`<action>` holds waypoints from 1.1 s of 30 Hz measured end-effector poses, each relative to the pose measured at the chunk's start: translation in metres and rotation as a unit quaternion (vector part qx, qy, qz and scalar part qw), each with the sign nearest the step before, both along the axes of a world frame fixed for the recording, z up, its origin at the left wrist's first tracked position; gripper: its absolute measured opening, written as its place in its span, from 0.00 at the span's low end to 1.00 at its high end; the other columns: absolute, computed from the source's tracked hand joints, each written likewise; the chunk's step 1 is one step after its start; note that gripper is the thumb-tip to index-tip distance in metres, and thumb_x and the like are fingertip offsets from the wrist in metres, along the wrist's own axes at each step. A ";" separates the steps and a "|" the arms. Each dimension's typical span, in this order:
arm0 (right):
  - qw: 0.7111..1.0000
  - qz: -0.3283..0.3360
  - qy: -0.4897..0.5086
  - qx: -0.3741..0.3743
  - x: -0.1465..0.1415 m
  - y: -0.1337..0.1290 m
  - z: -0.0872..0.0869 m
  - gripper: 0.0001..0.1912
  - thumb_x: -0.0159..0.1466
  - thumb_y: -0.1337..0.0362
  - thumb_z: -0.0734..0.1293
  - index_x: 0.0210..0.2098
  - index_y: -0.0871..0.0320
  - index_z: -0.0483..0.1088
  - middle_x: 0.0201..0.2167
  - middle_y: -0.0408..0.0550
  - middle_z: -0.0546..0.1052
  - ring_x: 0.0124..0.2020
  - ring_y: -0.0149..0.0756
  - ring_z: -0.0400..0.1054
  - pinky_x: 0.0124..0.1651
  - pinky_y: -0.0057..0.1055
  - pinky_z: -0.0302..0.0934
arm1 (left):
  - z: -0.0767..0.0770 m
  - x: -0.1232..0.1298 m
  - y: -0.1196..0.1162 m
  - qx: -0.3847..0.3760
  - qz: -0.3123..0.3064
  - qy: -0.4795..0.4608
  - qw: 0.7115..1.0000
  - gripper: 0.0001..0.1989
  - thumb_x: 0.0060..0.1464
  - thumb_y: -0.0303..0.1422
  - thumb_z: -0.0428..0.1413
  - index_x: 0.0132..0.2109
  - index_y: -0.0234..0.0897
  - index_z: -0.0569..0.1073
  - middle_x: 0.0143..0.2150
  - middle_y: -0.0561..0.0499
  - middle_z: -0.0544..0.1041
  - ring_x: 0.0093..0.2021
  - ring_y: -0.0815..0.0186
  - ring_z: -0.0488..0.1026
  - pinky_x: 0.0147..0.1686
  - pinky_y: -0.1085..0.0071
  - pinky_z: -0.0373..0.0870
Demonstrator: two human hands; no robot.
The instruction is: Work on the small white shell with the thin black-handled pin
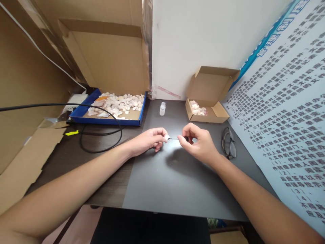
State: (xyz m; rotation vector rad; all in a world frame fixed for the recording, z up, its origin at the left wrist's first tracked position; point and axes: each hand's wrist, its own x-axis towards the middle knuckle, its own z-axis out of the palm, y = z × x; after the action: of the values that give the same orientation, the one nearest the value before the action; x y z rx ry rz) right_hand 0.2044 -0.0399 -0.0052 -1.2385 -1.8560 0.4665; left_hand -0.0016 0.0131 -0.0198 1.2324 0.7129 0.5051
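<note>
My left hand (152, 139) is closed in a pinch over the grey mat, with a small white seashell (167, 137) between thumb and fingertips. Opposite it, my right hand (196, 139) grips the black cap (187, 139) of a thin applicator brush. The brush's dark tip (170, 138) points left and lies right at the shell; whether it touches cannot be made out. Behind both hands, a small clear bottle (162, 109) with a white label stands upright on the mat, its neck seemingly uncapped.
A blue-rimmed box (106, 121) of loose shells (124, 101) stands at the back left. At the back right is a small open carton (209, 118) with bagged shells (198, 108). Glasses (228, 143) lie by the right wall. A black cable (101, 151) loops at left.
</note>
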 end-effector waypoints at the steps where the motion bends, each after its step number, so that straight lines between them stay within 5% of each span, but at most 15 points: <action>1: 1.000 -0.005 -0.007 -0.002 0.000 0.000 0.000 0.10 0.58 0.65 0.67 0.27 0.54 0.60 0.18 0.35 0.62 0.19 0.26 0.55 0.24 0.26 0.53 | 0.000 0.000 0.000 0.001 0.000 0.001 1.000 0.06 0.48 0.31 0.59 0.34 0.36 0.69 0.24 0.58 0.64 0.23 0.73 0.60 0.24 0.75 0.59; 6: 0.998 0.011 0.060 -0.026 0.000 -0.001 0.001 0.10 0.61 0.63 0.66 0.27 0.54 0.59 0.18 0.36 0.61 0.19 0.27 0.54 0.23 0.26 0.53 | -0.001 0.000 0.000 0.001 -0.002 -0.002 1.000 0.06 0.49 0.31 0.59 0.34 0.36 0.69 0.24 0.58 0.64 0.23 0.73 0.60 0.24 0.75 0.59; 12: 0.999 -0.015 -0.031 0.005 -0.001 -0.001 -0.001 0.09 0.58 0.66 0.67 0.27 0.54 0.60 0.17 0.35 0.62 0.19 0.26 0.54 0.24 0.26 0.52 | 0.000 -0.001 0.000 0.004 -0.001 0.004 1.000 0.06 0.49 0.32 0.58 0.35 0.36 0.69 0.25 0.57 0.65 0.24 0.73 0.61 0.24 0.75 0.60; 28: 0.999 0.007 0.009 0.050 -0.002 -0.003 0.002 0.11 0.59 0.65 0.67 0.26 0.54 0.59 0.18 0.35 0.62 0.17 0.26 0.55 0.22 0.26 0.53 | -0.002 -0.001 0.001 0.002 -0.010 0.004 1.000 0.06 0.50 0.31 0.59 0.35 0.37 0.69 0.24 0.58 0.63 0.23 0.73 0.60 0.24 0.76 0.59; 33: 0.998 -0.016 -0.054 0.031 -0.002 -0.001 0.000 0.09 0.58 0.67 0.67 0.27 0.54 0.60 0.18 0.35 0.62 0.18 0.26 0.55 0.24 0.26 0.53 | -0.001 -0.001 0.000 0.005 -0.004 0.007 1.000 0.06 0.50 0.31 0.58 0.35 0.36 0.69 0.26 0.57 0.65 0.24 0.74 0.60 0.25 0.75 0.59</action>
State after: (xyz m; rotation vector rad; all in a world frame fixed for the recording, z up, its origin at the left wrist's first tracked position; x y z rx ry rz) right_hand 0.2027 -0.0409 -0.0049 -1.2717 -1.9245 0.3281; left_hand -0.0023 0.0136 -0.0213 1.2489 0.7183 0.4935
